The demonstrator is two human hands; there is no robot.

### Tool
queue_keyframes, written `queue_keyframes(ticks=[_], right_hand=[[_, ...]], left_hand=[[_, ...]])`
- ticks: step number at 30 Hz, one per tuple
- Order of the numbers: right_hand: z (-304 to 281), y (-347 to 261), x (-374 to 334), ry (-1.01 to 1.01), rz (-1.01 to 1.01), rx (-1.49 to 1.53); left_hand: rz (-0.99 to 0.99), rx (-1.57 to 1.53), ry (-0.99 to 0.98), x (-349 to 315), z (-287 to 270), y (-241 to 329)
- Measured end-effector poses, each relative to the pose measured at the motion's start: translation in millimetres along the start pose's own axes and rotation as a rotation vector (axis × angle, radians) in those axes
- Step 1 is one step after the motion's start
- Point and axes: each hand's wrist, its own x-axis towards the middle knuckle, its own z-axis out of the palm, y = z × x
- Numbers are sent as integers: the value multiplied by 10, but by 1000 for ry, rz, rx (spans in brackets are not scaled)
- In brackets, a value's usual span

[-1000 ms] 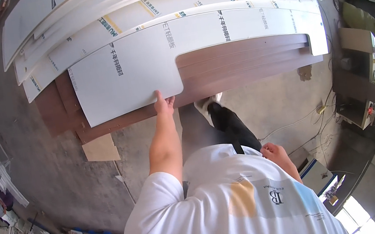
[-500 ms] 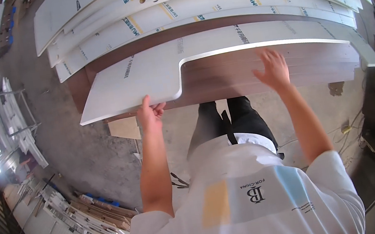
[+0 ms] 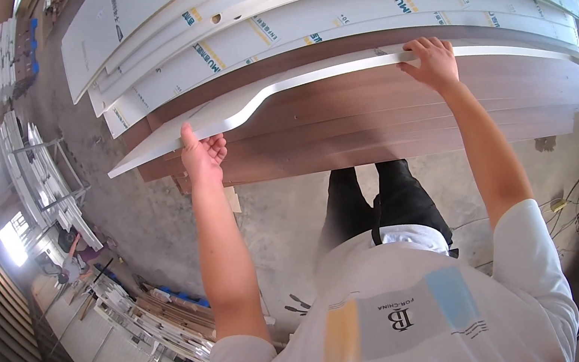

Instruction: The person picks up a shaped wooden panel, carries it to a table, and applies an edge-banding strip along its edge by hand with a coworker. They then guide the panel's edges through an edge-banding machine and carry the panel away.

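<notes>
Holding the white panel [image 3: 238, 98] across my view, I note a thin, smooth, rigid sheet with a pale cut edge; its outline is stepped, a broad part at the left narrowing through a rounded S-shaped corner to a long strip at the right; it stands tilted above the brown boards [image 3: 370, 119], its stepped edge raised and turned toward the wearer's body. Its long axis runs left to right, the broad end pointing left, the narrow end reaching past the brown boards at the right. I count one such panel and two grips; the right grip [image 3: 430, 64] is closed over the edge of the narrow strip, fingers over the top; the left grip [image 3: 203, 153] sets its thumb against the broad part, its other fingers loosely curled, and I cannot tell whether it grasps. Beyond lie several overlapping white sheets [image 3: 323, 12] with green and yellow print, too overlapped for me to count; below spreads grey, mottled floor [image 3: 273, 221].
</notes>
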Motion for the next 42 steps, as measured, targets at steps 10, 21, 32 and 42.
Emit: queue_keyframes(ticks=[10, 21, 32, 42], right_hand=[[332, -1051, 520, -99, -163, 110], [232, -2557, 959, -472, -59, 163], [253, -2457, 1152, -553, 44, 313], [229, -2343, 1069, -522, -25, 328]], left_hand=[[-3, -128, -41, 39, 213, 199], [-2, -163, -77, 67, 309, 347], [-20, -149, -149, 94, 295, 309], [-11, -127, -143, 119, 239, 261]])
